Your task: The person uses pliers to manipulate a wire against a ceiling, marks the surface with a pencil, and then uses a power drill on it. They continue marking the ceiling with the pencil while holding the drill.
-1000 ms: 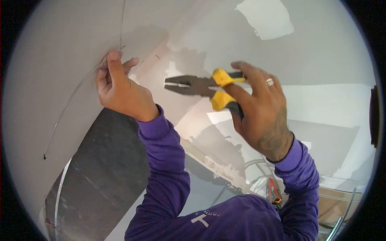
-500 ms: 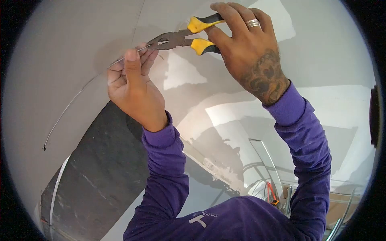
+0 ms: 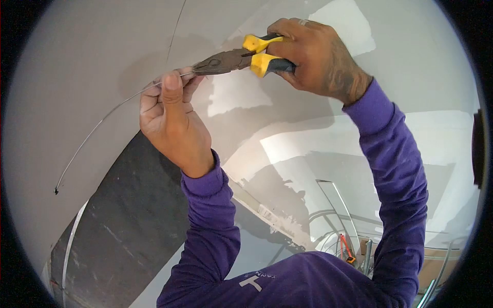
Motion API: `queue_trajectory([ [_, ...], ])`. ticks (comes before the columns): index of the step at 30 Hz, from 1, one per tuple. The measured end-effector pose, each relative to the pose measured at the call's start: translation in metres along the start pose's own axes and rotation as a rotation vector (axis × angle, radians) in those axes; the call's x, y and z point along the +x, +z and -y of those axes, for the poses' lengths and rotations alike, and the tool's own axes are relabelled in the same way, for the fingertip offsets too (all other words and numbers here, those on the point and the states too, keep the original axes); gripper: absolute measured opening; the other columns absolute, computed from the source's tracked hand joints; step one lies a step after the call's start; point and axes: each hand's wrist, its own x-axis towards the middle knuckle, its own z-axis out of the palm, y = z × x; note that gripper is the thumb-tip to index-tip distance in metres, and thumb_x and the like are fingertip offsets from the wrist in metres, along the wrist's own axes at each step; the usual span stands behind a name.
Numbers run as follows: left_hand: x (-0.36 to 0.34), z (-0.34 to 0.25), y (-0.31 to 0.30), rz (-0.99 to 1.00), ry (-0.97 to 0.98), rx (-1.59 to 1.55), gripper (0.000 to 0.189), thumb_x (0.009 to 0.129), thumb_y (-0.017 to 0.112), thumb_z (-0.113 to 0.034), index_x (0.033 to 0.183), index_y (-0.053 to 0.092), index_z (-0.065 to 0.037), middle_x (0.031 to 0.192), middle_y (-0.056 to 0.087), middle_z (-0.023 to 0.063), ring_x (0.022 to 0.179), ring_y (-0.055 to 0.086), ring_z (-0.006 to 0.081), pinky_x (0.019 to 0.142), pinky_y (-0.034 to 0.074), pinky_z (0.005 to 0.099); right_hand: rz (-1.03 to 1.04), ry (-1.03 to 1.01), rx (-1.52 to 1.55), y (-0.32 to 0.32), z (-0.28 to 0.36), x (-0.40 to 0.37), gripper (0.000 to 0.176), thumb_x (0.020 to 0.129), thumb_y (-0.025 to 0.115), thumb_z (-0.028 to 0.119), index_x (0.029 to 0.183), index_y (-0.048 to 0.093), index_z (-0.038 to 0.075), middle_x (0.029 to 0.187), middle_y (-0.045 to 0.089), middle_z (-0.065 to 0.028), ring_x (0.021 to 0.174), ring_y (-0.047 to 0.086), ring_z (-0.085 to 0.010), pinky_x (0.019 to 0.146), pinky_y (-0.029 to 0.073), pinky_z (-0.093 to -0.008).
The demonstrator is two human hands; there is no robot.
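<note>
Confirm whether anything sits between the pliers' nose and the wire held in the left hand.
Nothing visible. The pliers in the right hand have their nose at the wire, just past the fingers of the left hand that pinch it. Those fingers sit beside the nose, not across it.

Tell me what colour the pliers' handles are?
Yellow with black; the pliers show best in the head view.

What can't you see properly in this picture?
All in the head view:
Where the wire meets the pliers: fingers of the left hand cover it.
The pliers' handles: mostly hidden in the grip of the right hand.
The orange thing near the bottom: too small to name.
</note>
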Motion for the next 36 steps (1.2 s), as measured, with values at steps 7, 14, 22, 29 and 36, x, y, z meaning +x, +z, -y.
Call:
queue_trajectory([
  [7,0.004,0.0,-0.003,0.025,-0.022,0.027,0.017,0.094,0.067,-0.012,0.098,0.054,-0.002,0.093,0.069,0.0169,0.09,0.07,0.0237,0.087,0.06,0.0433,0.351,0.031,0.415,0.003,-0.027,0.023,0.024,0.08,0.079,0.023,0.092,0.072,0.003,0.083,0.066,-0.0091,0.068,0.063,-0.0258,0.063,0.051,-0.0377],
  [14,0.009,0.001,0.002,-0.016,0.017,0.046,0.019,0.092,0.069,-0.01,0.096,0.055,0.003,0.091,0.068,0.0169,0.084,0.07,0.0238,0.084,0.061,0.0419,0.467,0.003,0.345,-0.015,-0.036,0.044,0.019,0.087,0.068,0.024,0.095,0.07,0.007,0.114,0.064,-0.0149,0.099,0.065,-0.0301,0.082,0.051,-0.0417],
  [22,0.022,0.012,0.007,-0.206,0.062,0.246,0.027,0.089,0.073,-0.012,0.1,0.059,0.008,0.091,0.067,0.0181,0.078,0.069,0.0238,0.079,0.062,0.0384,0.106,0.069,-0.119,0.008,-0.014,0.024,0.022,0.084,0.074,0.022,0.102,0.072,0.01,0.107,0.066,-0.0068,0.09,0.066,-0.0244,0.082,0.052,-0.04],
  [29,0.026,0.023,0.017,-0.306,0.135,0.408,0.025,0.088,0.075,-0.012,0.086,0.065,0.011,0.078,0.067,0.0144,0.066,0.065,0.0177,0.061,0.061,0.0298,0.197,0.285,-0.094,0.019,-0.012,-0.008,0.027,0.083,0.076,0.021,0.108,0.072,0.014,0.124,0.061,-0.0035,0.11,0.062,-0.0247,0.101,0.043,-0.0463],
  [36,0.03,0.038,0.017,-0.364,0.217,0.48,0.026,0.087,0.076,-0.013,0.08,0.066,0.01,0.073,0.067,0.0132,0.059,0.063,0.0158,0.053,0.057,0.0269,0.164,0.243,-0.004,0.005,0.005,-0.026,0.03,0.077,0.078,0.016,0.107,0.072,0.015,0.124,0.06,-0.0034,0.108,0.062,-0.0247,0.102,0.043,-0.0453],
])
